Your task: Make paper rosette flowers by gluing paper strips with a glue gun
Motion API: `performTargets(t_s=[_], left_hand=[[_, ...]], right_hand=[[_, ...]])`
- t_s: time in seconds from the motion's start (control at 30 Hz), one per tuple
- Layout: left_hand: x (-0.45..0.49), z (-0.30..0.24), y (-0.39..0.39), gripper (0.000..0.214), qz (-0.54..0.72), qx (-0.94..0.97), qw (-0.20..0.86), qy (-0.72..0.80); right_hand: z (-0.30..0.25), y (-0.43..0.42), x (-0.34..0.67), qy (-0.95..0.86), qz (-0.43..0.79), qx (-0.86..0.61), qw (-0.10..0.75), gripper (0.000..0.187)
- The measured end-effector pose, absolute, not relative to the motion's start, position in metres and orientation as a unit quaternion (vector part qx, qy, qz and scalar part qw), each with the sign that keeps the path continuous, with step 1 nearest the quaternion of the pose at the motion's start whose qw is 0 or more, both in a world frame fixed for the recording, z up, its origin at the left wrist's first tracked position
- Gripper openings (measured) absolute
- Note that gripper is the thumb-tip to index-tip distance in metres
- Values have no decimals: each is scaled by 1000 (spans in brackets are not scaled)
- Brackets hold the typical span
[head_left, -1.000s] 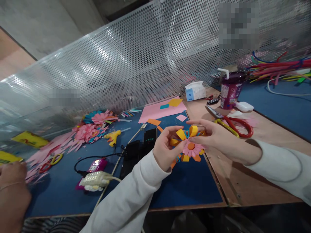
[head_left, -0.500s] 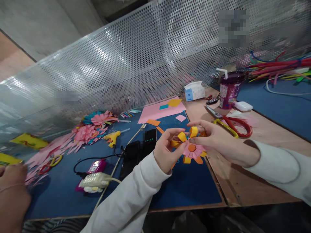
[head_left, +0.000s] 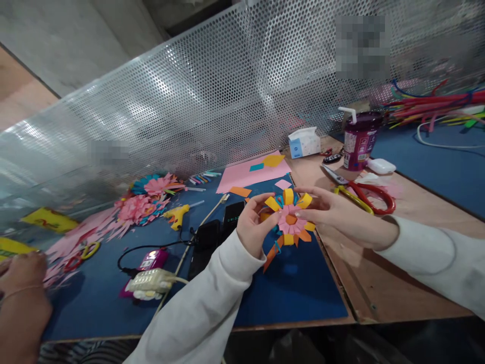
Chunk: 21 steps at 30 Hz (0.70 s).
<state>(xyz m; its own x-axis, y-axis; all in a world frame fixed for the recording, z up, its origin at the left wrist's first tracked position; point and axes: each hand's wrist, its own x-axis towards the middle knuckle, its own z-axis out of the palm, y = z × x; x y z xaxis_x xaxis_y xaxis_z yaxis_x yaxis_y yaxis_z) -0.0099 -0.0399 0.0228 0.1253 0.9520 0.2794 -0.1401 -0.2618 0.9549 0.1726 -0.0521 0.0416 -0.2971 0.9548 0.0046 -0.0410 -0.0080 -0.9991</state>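
Between both hands, above the blue mat (head_left: 295, 288), I hold a paper flower (head_left: 288, 221) with a pink and orange centre, yellow looped petals and blue bits behind. My left hand (head_left: 253, 227) pinches its left edge, thumb on top. From the right, my right hand (head_left: 329, 211) grips the flower with the fingertips on its petals. The flower's face is turned up towards me.
Red and yellow scissors (head_left: 359, 194), a purple cup with a straw (head_left: 358, 139), a tissue box (head_left: 304, 142) and pink paper (head_left: 250, 172) lie beyond. A yellow glue gun (head_left: 176, 215), a phone (head_left: 233, 215), finished flowers (head_left: 146, 202) and a power strip (head_left: 149, 280) are left. Another person's hand (head_left: 20, 293) rests far left.
The flower has been lifted a little and tilted so that its face points more towards me. Both hands shifted their hold around its rim.
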Motion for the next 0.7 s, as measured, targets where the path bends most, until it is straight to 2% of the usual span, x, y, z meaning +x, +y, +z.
performTargets(t_s=[0.1, 0.27, 0.37, 0.47, 0.53, 0.7], left_hand=[[-8, 19, -38, 44, 566, 528, 517, 365], [-7, 10, -35, 49, 579, 559, 464, 370], [-9, 9, -36, 47, 592, 634, 329, 375], [-11, 13, -39, 29, 569, 731, 105, 361], [-11, 17, -43, 22, 538, 766, -6, 352], [-12, 19, -45, 21, 508, 774, -60, 374]], right_hand=[[35, -49, 175, -577, 563, -408, 429, 64], [26, -46, 175, -594, 550, -379, 449, 36], [22, -45, 175, -595, 527, -383, 470, 35], [20, -45, 175, -590, 525, -370, 489, 35], [20, -45, 175, -592, 522, -362, 496, 33], [19, -48, 174, -602, 510, -358, 500, 33]])
